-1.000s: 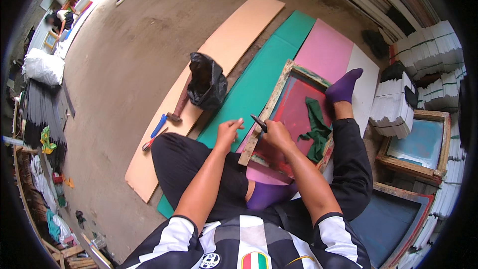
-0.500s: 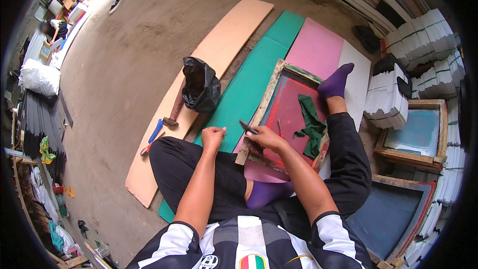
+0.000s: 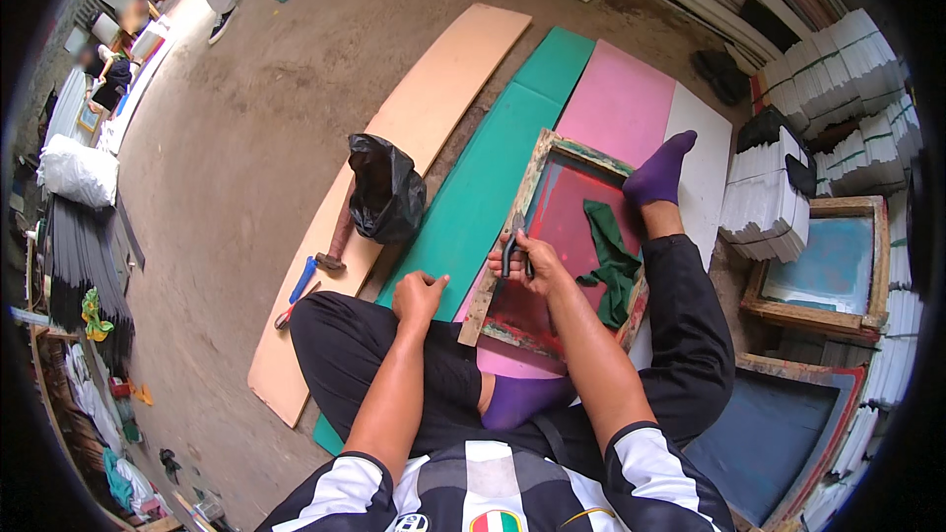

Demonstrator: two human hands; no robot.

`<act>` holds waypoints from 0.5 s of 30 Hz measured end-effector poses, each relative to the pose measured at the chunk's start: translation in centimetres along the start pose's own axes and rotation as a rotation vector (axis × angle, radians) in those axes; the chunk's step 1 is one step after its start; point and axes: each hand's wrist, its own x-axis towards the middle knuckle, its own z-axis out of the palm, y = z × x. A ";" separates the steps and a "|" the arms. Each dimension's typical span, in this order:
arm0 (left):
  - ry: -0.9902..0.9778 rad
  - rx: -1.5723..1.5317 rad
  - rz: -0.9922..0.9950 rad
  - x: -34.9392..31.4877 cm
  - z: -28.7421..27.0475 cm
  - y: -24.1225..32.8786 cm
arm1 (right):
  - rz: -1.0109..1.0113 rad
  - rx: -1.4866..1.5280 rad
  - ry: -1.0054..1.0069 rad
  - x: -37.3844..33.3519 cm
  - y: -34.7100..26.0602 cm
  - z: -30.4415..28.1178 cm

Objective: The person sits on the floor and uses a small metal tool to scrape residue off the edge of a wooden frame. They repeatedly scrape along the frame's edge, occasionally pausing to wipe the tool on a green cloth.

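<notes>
My right hand [image 3: 535, 268] grips a pair of pliers [image 3: 515, 236] with black handles, its jaws pointing away from me. It is above the left part of a paint-stained wooden screen frame [image 3: 533, 172] with reddish mesh, lying between my legs. A crumpled dark green cloth [image 3: 613, 261] rests on the mesh, to the right of that hand. My left hand [image 3: 418, 298] hovers near my bent left knee, its fingers curled and thumb pressed in. Whatever it may hold is too small to make out.
Left of me, a hammer [image 3: 333, 254], a blue-handled tool [image 3: 304, 279] and a black plastic bag [image 3: 389, 199] lie on a peach board [image 3: 434, 69]. Green [image 3: 493, 158] and pink [image 3: 619, 94] boards lie alongside. White bundled stacks [image 3: 764, 197] and more screen frames [image 3: 877, 266] stand at right.
My right hand has turned so the pliers now point away from me instead of to the left. My left hand has lowered slightly. The red-handled tool on the mesh is now hidden.
</notes>
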 end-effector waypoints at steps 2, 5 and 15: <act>0.008 -0.003 0.022 0.0 0.2 0.2 | 0.007 0.036 0.006 0.4 0.1 -0.1; 0.033 -0.022 0.025 -0.1 0.1 0.2 | 0.021 0.101 0.057 0.2 -0.1 0.9; 0.038 -0.139 0.069 -0.1 0.7 0.6 | -0.012 -0.636 0.311 -0.7 -2.0 0.7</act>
